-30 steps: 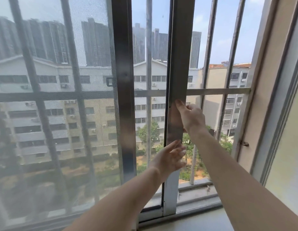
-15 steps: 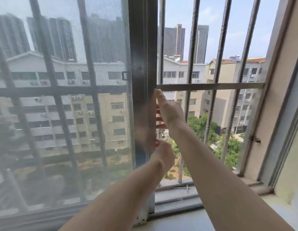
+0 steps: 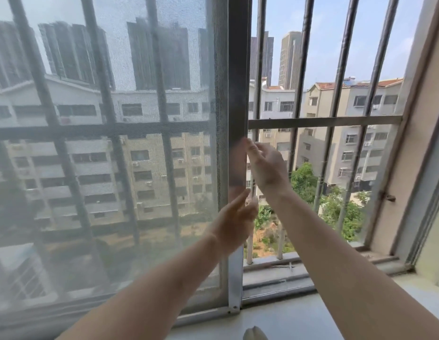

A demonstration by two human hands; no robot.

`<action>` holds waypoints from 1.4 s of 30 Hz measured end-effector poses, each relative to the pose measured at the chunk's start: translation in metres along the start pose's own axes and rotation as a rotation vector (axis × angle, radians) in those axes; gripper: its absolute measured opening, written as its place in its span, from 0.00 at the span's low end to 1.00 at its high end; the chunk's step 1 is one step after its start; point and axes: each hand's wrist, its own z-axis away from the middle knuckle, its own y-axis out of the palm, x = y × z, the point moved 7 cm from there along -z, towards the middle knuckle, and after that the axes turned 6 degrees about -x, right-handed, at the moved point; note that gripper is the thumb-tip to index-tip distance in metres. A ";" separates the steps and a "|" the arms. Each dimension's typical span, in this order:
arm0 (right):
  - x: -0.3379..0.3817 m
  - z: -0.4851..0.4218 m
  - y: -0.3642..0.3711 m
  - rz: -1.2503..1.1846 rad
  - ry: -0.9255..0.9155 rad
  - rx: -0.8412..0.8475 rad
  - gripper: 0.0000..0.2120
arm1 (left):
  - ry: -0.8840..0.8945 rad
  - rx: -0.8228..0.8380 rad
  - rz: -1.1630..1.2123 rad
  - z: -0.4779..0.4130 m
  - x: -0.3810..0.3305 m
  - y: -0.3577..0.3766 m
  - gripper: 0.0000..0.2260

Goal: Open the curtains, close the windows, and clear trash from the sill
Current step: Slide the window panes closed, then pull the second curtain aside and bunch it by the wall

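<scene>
Nearest: one pale sill [image 3: 299, 322] below the window frame post [image 3: 237, 119], with one small pale object [image 3: 254, 334] at the bottom edge, unidentifiable. Two hands on the post's right edge. Left hand [image 3: 234, 223] lower, fingers loosely curled at the edge; grip cannot be confirmed. Right hand [image 3: 266, 168] higher, fingers partly open, fingertips touching the edge. Post's long axis vertical; the unclosed gap lies right of it, so closing likely means sliding rightward. Beyond: four upright bars [image 3: 338, 82] visible in the gap.
</scene>
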 end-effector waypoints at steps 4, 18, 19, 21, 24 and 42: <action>0.027 0.013 -0.019 0.052 -0.235 -0.384 0.09 | -0.161 -0.214 0.170 0.042 0.034 -0.012 0.23; 0.117 0.081 0.110 0.199 -0.476 0.339 0.06 | -0.723 0.092 0.277 0.200 0.115 -0.017 0.05; 0.122 0.095 0.125 0.193 -0.471 0.419 0.05 | -0.805 0.165 0.314 0.223 0.114 -0.014 0.07; 0.131 0.119 0.150 0.177 -0.454 0.524 0.08 | -0.931 0.252 0.341 0.265 0.114 -0.011 0.11; 0.147 0.147 0.181 0.138 -0.456 0.595 0.10 | -1.039 0.360 0.332 0.318 0.116 -0.006 0.18; 0.300 0.312 0.332 -0.604 -0.572 0.240 0.21 | -0.743 -0.099 -0.081 0.542 0.154 -0.053 0.06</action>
